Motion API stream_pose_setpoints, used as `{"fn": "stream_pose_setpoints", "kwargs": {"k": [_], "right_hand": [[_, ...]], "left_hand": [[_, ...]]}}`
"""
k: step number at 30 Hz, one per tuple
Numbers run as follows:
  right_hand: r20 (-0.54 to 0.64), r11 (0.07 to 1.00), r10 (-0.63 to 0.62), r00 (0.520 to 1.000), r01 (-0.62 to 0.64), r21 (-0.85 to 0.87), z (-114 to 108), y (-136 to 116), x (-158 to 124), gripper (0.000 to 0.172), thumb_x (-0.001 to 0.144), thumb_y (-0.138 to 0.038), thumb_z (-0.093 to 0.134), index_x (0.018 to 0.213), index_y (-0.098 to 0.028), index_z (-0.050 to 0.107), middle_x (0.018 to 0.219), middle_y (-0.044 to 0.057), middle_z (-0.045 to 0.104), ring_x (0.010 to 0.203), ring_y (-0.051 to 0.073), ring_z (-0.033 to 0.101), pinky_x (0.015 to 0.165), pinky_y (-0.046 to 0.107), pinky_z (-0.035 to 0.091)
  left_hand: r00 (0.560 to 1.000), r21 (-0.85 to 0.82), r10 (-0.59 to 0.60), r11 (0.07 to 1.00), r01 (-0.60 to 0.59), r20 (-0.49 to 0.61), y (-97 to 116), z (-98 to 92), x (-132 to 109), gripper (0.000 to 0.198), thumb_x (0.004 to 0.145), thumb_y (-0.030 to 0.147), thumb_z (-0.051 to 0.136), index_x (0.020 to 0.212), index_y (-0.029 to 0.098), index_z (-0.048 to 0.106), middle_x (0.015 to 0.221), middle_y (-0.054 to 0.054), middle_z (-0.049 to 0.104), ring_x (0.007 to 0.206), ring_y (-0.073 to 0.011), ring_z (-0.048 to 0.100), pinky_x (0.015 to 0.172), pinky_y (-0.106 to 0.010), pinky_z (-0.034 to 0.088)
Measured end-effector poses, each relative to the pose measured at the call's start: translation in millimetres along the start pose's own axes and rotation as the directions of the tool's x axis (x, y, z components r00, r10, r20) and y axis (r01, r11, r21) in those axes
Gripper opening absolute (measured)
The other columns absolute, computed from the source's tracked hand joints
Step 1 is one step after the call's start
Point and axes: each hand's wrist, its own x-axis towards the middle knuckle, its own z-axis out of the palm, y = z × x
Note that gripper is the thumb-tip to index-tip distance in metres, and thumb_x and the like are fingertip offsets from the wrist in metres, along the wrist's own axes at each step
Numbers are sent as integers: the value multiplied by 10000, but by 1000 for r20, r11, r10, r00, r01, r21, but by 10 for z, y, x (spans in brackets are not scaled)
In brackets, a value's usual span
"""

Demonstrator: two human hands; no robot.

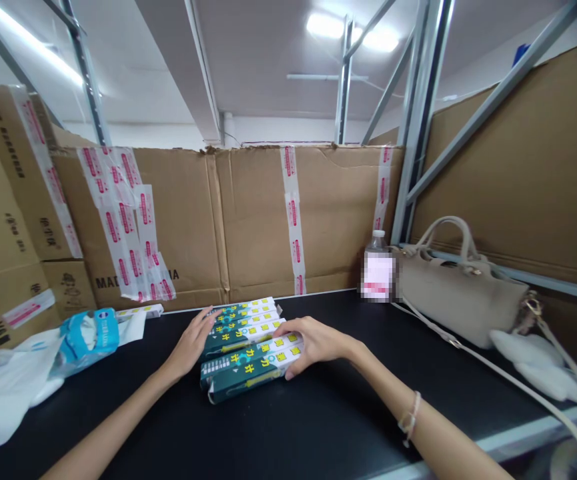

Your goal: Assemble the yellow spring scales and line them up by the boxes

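Several long, narrow force gauge boxes, dark green and white with yellow lettering, lie side by side at the middle of the black table. Two more front force gauge boxes lie nearer to me, slightly askew from that row. My right hand grips the white right ends of these two, thumb at the near side and fingers over the far side. My left hand rests with outstretched fingers against the left ends of the back row. Its palm side is hidden.
A blue and white plastic package and white bags lie at the left. A bottle and a beige handbag with a long strap stand at the right. Cardboard walls and metal posts enclose the black tabletop.
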Motion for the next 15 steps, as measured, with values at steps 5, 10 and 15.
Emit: {"fn": "stream_pose_setpoints", "kwargs": {"k": [5, 10, 15], "right_hand": [[-111, 997, 6, 994, 3, 80, -99, 70, 10, 662, 563, -531, 887, 1124, -236, 695, 980, -2, 729, 855, 229, 684, 748, 289, 541], [-410, 995, 63, 910, -24, 100, -87, 197, 105, 670, 683, -533, 819, 1237, -220, 611, 1173, 77, 701, 1033, 278, 671, 912, 394, 529], [-576, 995, 98, 812, -95, 35, -66, 304, 153, 681, 669, -546, 822, 1242, -257, 592, 1173, 78, 701, 1035, 303, 652, 943, 465, 496]], "left_hand": [[976, -58, -113, 993, 104, -187, -85, 29, 58, 575, 1027, 475, 184, 1386, 200, 539, 1494, -90, 498, 1459, -242, 336, 1226, -440, 220], [958, -114, -218, 973, 200, -184, -136, 45, 55, 449, 987, 495, 489, 1280, 169, 588, 1309, -122, 630, 1227, -286, 585, 1069, -541, 417], [977, -148, -194, 973, 180, -88, -9, 51, 12, 606, 969, 631, 268, 1276, 238, 612, 1198, -95, 733, 1151, -298, 664, 1005, -426, 493]]}}
